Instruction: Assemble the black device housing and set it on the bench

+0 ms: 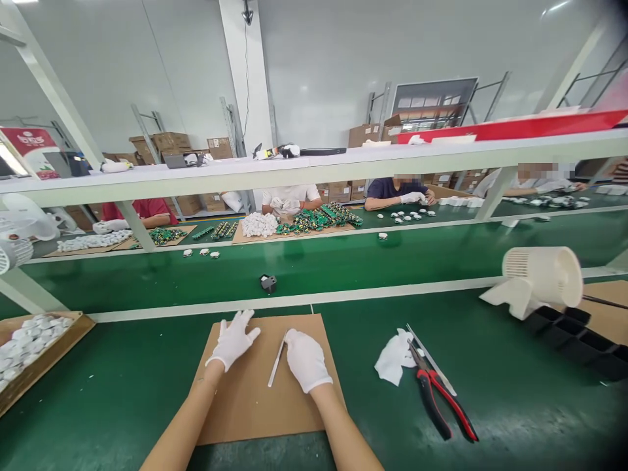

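My left hand (234,341), in a white glove, has its fingers spread over the upper left part of a brown cardboard sheet (250,415). It holds nothing. The gloved right hand (307,361) is closed at the sheet's right side, its fingertips on the upper end of thin metal tweezers (277,361). The lower end of the tweezers points toward me, close to the cardboard. Past the sheet's far edge, a small black part (267,282) lies on the green belt (333,268).
To the right lie red-and-black pliers (444,402), a second slim metal tool (434,363) and a crumpled white cloth (391,358). A white fan (542,278) stands beside black bins (579,340). A tray (53,363) of white parts sits left. Co-workers sit across the belt, below a shelf (314,171).
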Demonstrator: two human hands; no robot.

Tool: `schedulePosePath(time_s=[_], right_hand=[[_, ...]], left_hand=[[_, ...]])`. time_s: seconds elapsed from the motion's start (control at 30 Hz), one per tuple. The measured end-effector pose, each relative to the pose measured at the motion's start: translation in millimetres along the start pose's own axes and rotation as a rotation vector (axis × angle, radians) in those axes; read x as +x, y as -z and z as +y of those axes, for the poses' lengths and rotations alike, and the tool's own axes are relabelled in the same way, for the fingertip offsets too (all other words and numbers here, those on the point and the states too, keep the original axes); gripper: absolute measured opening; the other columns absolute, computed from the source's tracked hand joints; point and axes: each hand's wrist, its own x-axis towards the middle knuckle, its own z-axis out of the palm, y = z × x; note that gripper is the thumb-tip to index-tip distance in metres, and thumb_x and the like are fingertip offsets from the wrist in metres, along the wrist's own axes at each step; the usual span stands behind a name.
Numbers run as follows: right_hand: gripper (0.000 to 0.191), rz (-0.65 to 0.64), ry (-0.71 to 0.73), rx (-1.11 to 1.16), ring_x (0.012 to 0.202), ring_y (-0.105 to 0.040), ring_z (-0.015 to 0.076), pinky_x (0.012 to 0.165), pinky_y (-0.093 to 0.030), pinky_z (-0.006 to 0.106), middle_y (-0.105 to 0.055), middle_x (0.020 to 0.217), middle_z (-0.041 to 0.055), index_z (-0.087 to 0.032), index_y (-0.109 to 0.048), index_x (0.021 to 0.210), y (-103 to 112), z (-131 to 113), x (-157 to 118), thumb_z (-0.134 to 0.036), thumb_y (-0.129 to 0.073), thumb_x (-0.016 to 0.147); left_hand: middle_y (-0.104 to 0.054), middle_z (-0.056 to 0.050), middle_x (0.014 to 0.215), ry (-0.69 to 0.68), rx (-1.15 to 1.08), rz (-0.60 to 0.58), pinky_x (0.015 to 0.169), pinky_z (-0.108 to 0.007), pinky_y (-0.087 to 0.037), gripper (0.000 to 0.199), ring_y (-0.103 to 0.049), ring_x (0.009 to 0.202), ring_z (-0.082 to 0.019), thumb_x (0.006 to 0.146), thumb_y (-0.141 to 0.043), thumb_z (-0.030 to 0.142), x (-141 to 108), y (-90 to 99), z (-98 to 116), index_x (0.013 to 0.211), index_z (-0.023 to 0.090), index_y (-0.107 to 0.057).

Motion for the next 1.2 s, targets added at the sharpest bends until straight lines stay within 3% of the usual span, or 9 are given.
schedulePosePath(time_s=[0.17,0.33,0.5,0.67,0.87,0.93,1.07,1.2], right_hand=[[0.033,-0.004,-0.013,-0.021,0.080,-0.066,0.0179,0.066,-0.039,0.025,-0.072,0.086,0.0055,-0.022,-0.066,0.093,3.2,11.8,5.6,-0.024,-0.033,0.096],[0.047,-0.003,-0.033,-0.052,0.077,-0.065,0.0167,0.066,-0.042,0.025,-0.072,0.084,0.0071,-0.019,-0.067,0.090,8.5,25.2,9.7,-0.030,-0.023,0.099],[0.037,-0.035,0.197,-0.101,0.111,-0.057,0.0169,0.086,-0.043,0.027,-0.063,0.122,0.0034,-0.029,-0.062,0.116,0.2,19.2,6.2,-0.016,-0.038,0.091],[0.031,-0.096,0.359,-0.142,0.098,-0.058,0.0146,0.075,-0.043,0.024,-0.064,0.108,0.0015,-0.030,-0.065,0.108,-6.2,16.9,10.2,-0.019,-0.041,0.091],[0.021,-0.040,0.253,-0.251,0.089,-0.058,0.0179,0.070,-0.041,0.027,-0.063,0.100,0.0054,-0.022,-0.061,0.098,-3.1,23.0,13.7,-0.021,-0.040,0.093],[0.023,-0.038,0.224,-0.287,0.088,-0.059,0.0184,0.069,-0.041,0.027,-0.063,0.098,0.0058,-0.021,-0.060,0.101,-3.0,23.3,13.4,-0.019,-0.038,0.093],[0.030,-0.040,0.181,-0.341,0.091,-0.060,0.0194,0.066,-0.040,0.028,-0.061,0.111,0.0058,-0.025,-0.058,0.112,-1.7,24.0,12.5,-0.016,-0.039,0.091],[0.028,-0.046,0.102,-0.394,0.079,-0.062,0.0189,0.061,-0.039,0.028,-0.060,0.106,0.0101,-0.020,-0.062,0.100,1.4,25.8,11.2,-0.016,-0.035,0.092]], left_hand=[[-0.041,-0.003,0.147,-0.143,0.019,-0.076,0.113,-0.064,0.000,0.046,-0.030,0.140,-0.025,0.089,-0.044,0.045,-45.7,-16.7,17.9,0.133,0.031,-0.048],[-0.042,-0.007,0.146,-0.188,0.009,0.031,0.108,-0.072,0.001,0.042,-0.032,0.139,-0.031,0.088,-0.048,0.046,-61.1,-33.8,34.2,0.125,0.028,-0.055],[-0.056,-0.006,0.135,-0.198,-0.032,0.141,0.114,-0.063,-0.002,0.030,-0.043,0.132,-0.025,0.090,-0.047,0.038,-67.1,-33.1,29.8,0.116,0.027,-0.059],[-0.061,-0.006,0.128,-0.113,-0.077,0.186,0.110,-0.068,-0.010,0.028,-0.050,0.126,-0.026,0.090,-0.048,0.034,-57.9,-27.2,17.5,0.114,0.027,-0.059],[-0.062,-0.003,0.127,-0.062,-0.111,0.208,0.109,-0.070,-0.010,0.027,-0.052,0.122,-0.026,0.089,-0.048,0.034,-55.1,-24.8,12.7,0.114,0.029,-0.059],[-0.061,-0.003,0.128,-0.061,-0.112,0.202,0.108,-0.071,-0.009,0.028,-0.052,0.122,-0.026,0.089,-0.048,0.033,-55.5,-24.7,13.1,0.115,0.030,-0.058],[-0.059,-0.004,0.131,-0.068,-0.089,0.177,0.110,-0.069,-0.007,0.031,-0.049,0.124,-0.027,0.087,-0.051,0.033,-55.7,-25.0,13.8,0.117,0.030,-0.058],[-0.058,-0.005,0.132,-0.065,-0.056,0.148,0.110,-0.069,-0.008,0.033,-0.046,0.126,-0.028,0.087,-0.050,0.034,-55.4,-25.0,13.2,0.119,0.030,-0.058]])
